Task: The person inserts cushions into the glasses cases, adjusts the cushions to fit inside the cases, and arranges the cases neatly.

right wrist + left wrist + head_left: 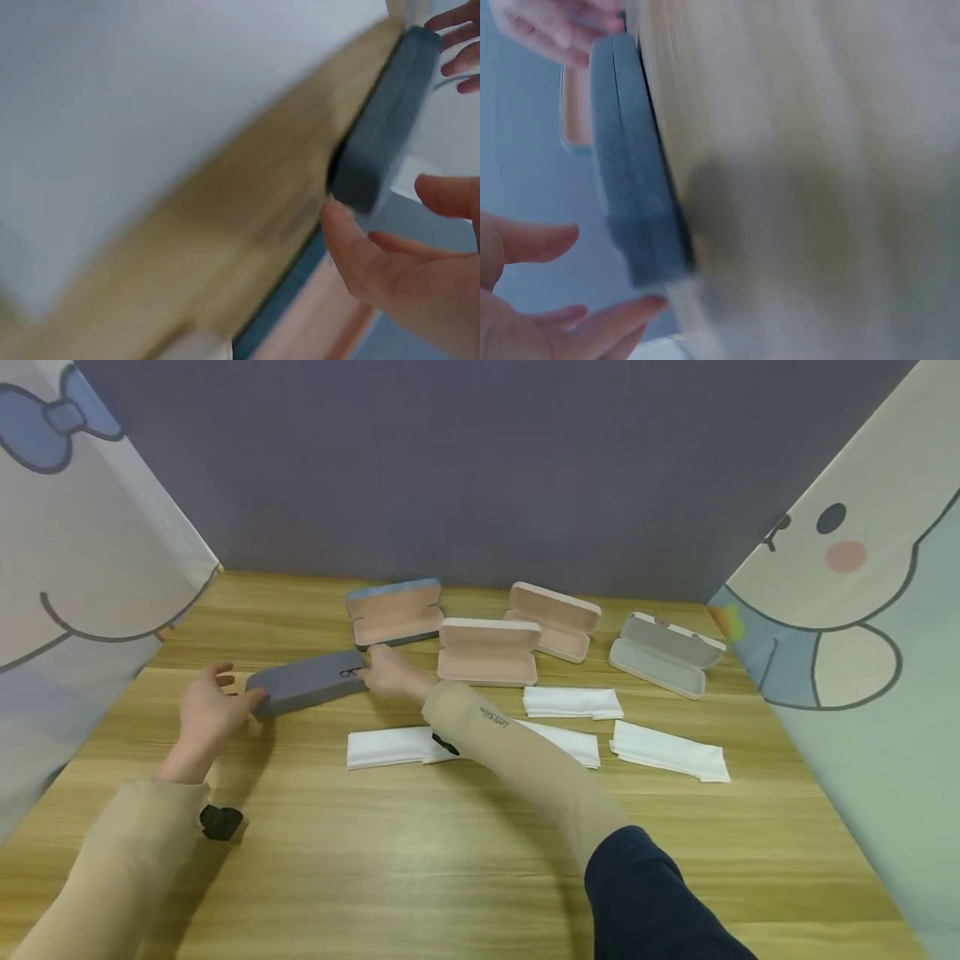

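A closed blue-grey glasses case [307,683] with a small glasses print lies on the wooden table at the left. My left hand [210,714] is at its left end, thumb and fingers spread apart. In the left wrist view, a left fingertip [656,301] is right at the end of the case [641,172]. My right hand [392,672] reaches across to the right end, its thumb and fingers also apart. The right wrist view has a right fingertip [335,214] close by the near corner of the case [390,120].
Behind stand open glasses cases: a blue one [396,612], two pale ones with pink linings [487,664] [558,639], and a grey-lined one [660,664]. Several folded white cloths [670,752] lie before them, partly under my right sleeve [517,752]. A dark partition [480,468] closes off the back.
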Available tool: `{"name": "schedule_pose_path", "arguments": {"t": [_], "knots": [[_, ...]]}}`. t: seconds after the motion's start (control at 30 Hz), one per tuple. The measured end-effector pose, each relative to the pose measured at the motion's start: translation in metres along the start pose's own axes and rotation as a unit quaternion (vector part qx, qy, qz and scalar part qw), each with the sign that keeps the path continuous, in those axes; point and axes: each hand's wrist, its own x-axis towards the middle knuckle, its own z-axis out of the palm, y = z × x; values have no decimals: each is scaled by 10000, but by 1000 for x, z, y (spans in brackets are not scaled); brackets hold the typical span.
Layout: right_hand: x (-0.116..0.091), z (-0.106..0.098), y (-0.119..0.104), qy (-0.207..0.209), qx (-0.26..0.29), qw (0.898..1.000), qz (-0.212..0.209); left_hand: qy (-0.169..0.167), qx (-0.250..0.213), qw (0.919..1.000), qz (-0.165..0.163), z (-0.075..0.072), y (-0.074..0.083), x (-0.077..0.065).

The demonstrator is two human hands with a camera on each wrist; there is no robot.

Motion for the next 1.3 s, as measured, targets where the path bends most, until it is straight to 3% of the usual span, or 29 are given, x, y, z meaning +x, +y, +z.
{"name": "schedule_pose_path", "arguments": {"t": [0.07, 0.13, 0.2, 0.27, 0.5, 0.6, 0.87, 1.03, 1.17, 1.3], "knots": [[-6, -10, 3, -51, -127, 9998, -115, 579, 410, 9968, 375, 9, 13, -2], [-14, -22, 7, -91, -222, 9995, -214, 1041, 448, 9913, 672, 18, 29, -2], [-22, -34, 11, -152, -370, 9988, -273, 1315, 398, 9862, 924, 26, 45, 0], [-32, -47, 15, -156, -551, 9977, -367, 1341, 301, 9845, 1094, 33, 60, 2], [-63, -91, 35, -2, -797, 9960, -411, 887, 295, 9829, 1583, 58, 100, 13], [-76, -108, 44, 180, -871, 9954, -352, 713, 378, 9833, 1634, 65, 113, 18], [-110, -140, 68, 933, -1550, 9827, -386, 398, 480, 9811, 1830, 91, 141, 26], [-130, -153, 86, 1121, -1494, 9810, -520, 314, 453, 9734, 2224, 109, 151, 29], [-142, -162, 97, 1199, -1459, 9818, -192, 69, 264, 9671, 2531, 120, 161, 30], [-152, -169, 107, 1349, -1492, 9794, 179, -237, 395, 9684, 2451, 128, 173, 29]]}}
